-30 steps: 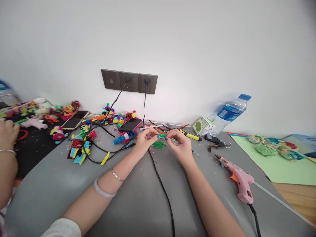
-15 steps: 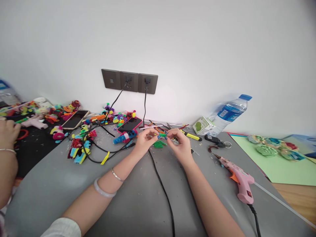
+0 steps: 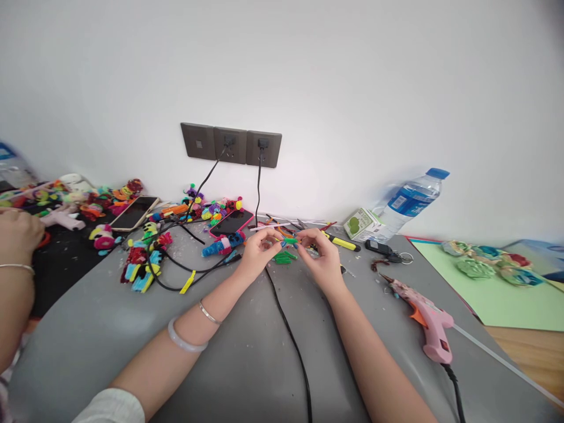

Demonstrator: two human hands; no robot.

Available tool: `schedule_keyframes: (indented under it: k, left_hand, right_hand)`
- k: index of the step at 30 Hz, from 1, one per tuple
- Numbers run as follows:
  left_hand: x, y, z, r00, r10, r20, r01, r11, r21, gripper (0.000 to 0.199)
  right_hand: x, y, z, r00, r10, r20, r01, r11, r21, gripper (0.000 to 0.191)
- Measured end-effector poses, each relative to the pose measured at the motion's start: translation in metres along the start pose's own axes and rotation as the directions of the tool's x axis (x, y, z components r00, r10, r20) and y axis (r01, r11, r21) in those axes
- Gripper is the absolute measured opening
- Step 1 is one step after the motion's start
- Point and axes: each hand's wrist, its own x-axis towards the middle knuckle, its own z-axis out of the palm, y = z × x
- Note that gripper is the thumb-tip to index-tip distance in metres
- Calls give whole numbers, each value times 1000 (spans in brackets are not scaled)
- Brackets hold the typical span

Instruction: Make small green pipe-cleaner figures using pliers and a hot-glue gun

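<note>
A short green pipe cleaner piece [image 3: 289, 241] is pinched between my two hands, just above the grey table. The fingertips of my left hand [image 3: 261, 249] close on its left end. At the other end, my right hand [image 3: 321, 252] grips it between thumb and fingers. Right below lie several more green pipe cleaner pieces [image 3: 284, 257]. To the left of my left hand is a blue pipe cleaner figure [image 3: 223, 244]. A yellow cutter knife [image 3: 342, 241] rests beyond my right hand.
A pink glue gun [image 3: 425, 320] lies at right, its cord running forward. Black cables [image 3: 288, 335] cross the grey table. A water bottle [image 3: 412, 202] and a small carton [image 3: 362, 224] lean by the wall. At left, another person's hand [image 3: 20, 235] is near colourful figures.
The other person's hand at the left has shifted slightly to the right. My own hands and the green piece look almost unchanged.
</note>
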Motion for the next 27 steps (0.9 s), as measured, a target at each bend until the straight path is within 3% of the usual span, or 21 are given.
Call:
schedule_keyframes:
  k: [8,20,27]
  left_hand:
    - [-1,2,1,1000,-20,-5,20,1000,-2,20]
    - [-1,-1,0,997,-65,31,66,997,-31,27]
    - [0,-2,-1,998,-39,40,40,999,-19,22]
  right_hand:
    - [1,-1,1,999,-14,38,14,1000,7,20]
    - [-1,1,0,1000,-13,-9,13,1000,3,17]
    - [1,-1,0,999,-47,-2,47,999,-7,18]
